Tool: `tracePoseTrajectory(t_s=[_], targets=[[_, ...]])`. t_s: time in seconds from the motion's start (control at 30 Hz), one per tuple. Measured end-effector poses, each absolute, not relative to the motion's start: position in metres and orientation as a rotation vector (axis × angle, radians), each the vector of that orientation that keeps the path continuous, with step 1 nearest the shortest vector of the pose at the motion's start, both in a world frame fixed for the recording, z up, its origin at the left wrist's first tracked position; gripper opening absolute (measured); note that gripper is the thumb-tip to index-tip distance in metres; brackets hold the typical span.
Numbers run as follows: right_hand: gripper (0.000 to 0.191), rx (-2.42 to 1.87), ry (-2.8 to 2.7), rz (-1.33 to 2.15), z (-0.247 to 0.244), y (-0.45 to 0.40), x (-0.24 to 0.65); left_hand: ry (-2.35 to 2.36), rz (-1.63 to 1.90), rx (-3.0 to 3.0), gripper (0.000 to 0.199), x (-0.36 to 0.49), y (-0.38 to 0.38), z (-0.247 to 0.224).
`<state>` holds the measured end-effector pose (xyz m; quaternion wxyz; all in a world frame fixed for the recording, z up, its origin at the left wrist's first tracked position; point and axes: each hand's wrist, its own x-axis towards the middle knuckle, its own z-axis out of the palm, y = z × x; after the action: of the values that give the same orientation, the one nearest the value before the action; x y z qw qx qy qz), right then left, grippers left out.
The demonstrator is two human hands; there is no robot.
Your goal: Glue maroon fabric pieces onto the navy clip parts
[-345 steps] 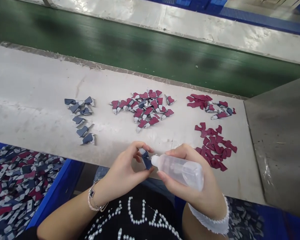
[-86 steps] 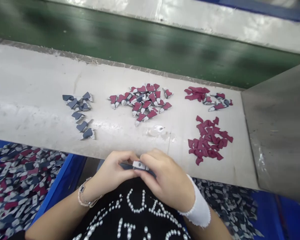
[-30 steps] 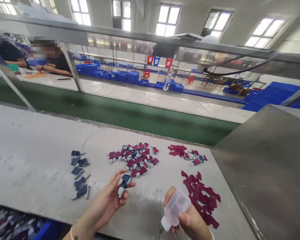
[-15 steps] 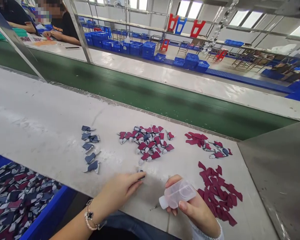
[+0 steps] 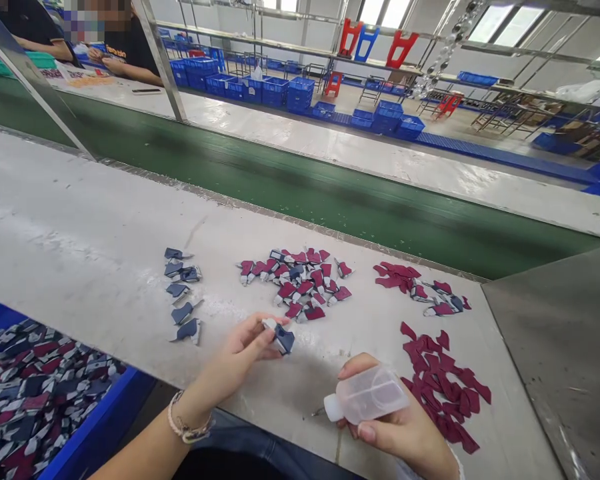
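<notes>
Between the thumb and fingers of my left hand (image 5: 244, 348) is a small navy and light-grey moulded piece (image 5: 281, 337), lifted just off the table. My right hand (image 5: 397, 427) is wrapped round a translucent squeeze bottle (image 5: 373, 395), tipped so that its white cap and thin metal needle tip point left. Beyond my left hand lies a pile of maroon, navy and grey pieces (image 5: 300, 283). A column of navy pieces (image 5: 185, 312) lies to its left. Loose flat maroon pieces (image 5: 450, 387) are spread to the right of the bottle.
A blue crate (image 5: 130, 400) full of similar pieces stands at lower left. More maroon pieces (image 5: 397, 275) lie at the table's far right, near a metal panel (image 5: 560, 347). Behind the white table (image 5: 105, 220) runs a green conveyor belt (image 5: 280, 177). Two people sit across it.
My left hand has picked up the navy and grey piece from the table and turned it into view. My right hand with the bottle has shifted slightly right.
</notes>
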<state>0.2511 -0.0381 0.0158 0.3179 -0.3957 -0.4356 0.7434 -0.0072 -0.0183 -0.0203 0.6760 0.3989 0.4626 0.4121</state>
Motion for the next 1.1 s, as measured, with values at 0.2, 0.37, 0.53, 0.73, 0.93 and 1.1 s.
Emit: tracePoseTrajectory(t_s=[0.2,0.37,0.53,0.73,0.93,1.1], targets=[[0.055,-1.126,-1.119,1.835,0.022,-0.048,0.25,0.842,0.855,0.582,0.051,0.011,-0.031,-0.007],[0.048,-1.313,-1.144,1.639,0.043,-0.053,0.235,0.861,0.841,0.77,0.067,0.024,-0.046,-0.008],[0.03,-1.463,-1.323,1.391,0.068,-0.059,0.217,0.924,0.872,0.956,0.052,0.031,-0.056,-0.005],[0.023,-1.546,-1.531,1.221,0.077,-0.062,0.212,0.903,0.867,1.024,0.048,0.029,-0.062,0.002],[0.021,-1.536,-1.602,1.127,0.079,-0.063,0.213,0.921,0.864,1.011,0.044,0.03,-0.063,0.009],[0.022,-1.521,-1.597,1.056,0.077,-0.066,0.21,0.905,0.862,1.044,0.044,0.029,-0.063,0.009]])
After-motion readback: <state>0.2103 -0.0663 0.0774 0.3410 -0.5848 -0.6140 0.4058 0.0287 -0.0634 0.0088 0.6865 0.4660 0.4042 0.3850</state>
